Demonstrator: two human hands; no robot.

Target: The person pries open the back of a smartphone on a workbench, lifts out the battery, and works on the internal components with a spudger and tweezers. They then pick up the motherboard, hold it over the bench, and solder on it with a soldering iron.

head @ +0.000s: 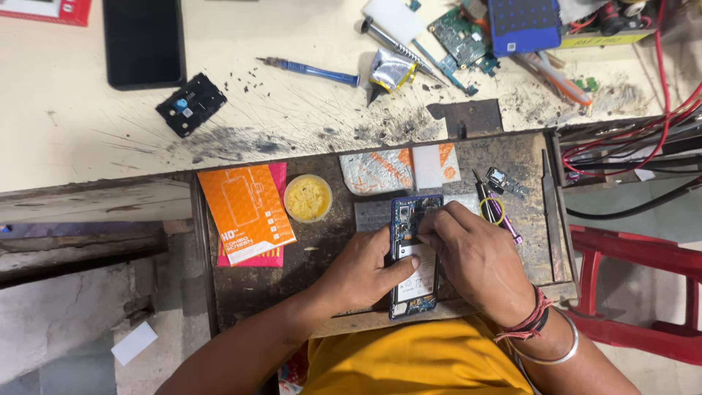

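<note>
Left hand: the left hand [363, 271] rests on a pulled-out wooden drawer [241, 292], fingers curled against the left edge of an opened phone [414, 256] and thumb laid across its white lower panel, bracing it.
Right hand: the right hand [474, 252] sits on the phone's right side, fingertips [428, 234] pinched together on the exposed parts near the middle; what they grip, if anything, is too small to tell.
Phone: back cover off, lying lengthwise between both hands, its camera end pointing away from the person.
Beyond the fingertips: a grey mesh pad [373, 214] under the phone's top, and a silver-and-orange packet [380, 172] further out.
Right of the right hand: a purple-handled tool [504, 219] just beside the knuckles.
Left of the left hand: a round yellow tub [308, 197] and an orange box [246, 212], both apart from the fingers.
Far bench: a blue screwdriver [311, 72], a black phone [143, 42] and a green circuit board [461, 35], well away from both hands.
</note>
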